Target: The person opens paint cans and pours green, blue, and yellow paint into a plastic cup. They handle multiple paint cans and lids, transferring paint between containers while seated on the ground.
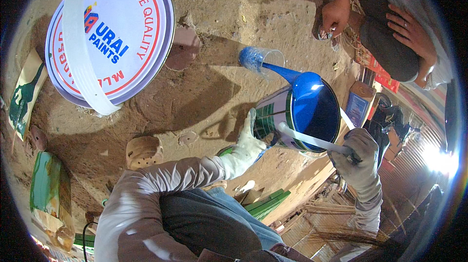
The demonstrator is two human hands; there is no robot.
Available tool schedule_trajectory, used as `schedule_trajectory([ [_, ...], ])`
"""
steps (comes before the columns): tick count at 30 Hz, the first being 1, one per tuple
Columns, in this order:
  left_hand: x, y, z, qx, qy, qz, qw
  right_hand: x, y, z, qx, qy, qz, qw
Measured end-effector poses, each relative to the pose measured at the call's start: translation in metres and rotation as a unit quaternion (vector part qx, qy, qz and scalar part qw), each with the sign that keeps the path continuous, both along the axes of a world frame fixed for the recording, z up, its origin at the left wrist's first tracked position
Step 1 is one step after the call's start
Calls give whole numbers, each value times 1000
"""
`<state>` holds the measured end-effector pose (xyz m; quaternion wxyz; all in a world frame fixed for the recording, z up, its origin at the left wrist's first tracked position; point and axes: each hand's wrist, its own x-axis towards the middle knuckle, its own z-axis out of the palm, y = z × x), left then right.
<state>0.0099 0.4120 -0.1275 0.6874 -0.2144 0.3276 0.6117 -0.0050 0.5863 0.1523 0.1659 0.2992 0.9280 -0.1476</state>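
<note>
A paint can is tilted in front of me, its mouth turned away to the right. Blue paint runs over its rim in a narrowing stream into a clear plastic cup, whose lower part is coloured blue. My left hand, in a whitish glove, grips the can near its base, with some fingers hidden behind it. In a matching glove, my right hand is closed around the can's white band handle.
A large bucket with a white lid and white strap stands at upper left. Another person's hands rest near their knees at upper right. Green-painted pieces lie at left, and green slats lie below the can.
</note>
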Motion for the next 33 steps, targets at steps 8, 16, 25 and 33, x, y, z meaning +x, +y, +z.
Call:
schedule_trajectory([
  [8, -44, 8, 33, -24, -166, -51, 984, -3, -1, 2, 11, 10, 4, 1000],
  [16, -28, -1, 15, 29, -304, 73, 949, -4, 1, 5, 9, -12, 10, 1000],
  [25, -29, -7, 22, 54, -157, -7, 986, -2, 1, 9, 6, -28, 5, 1000],
  [33, -23, 1, 20, -2, -162, -9, 987, -1, -2, 12, 14, -25, 9, 1000],
])
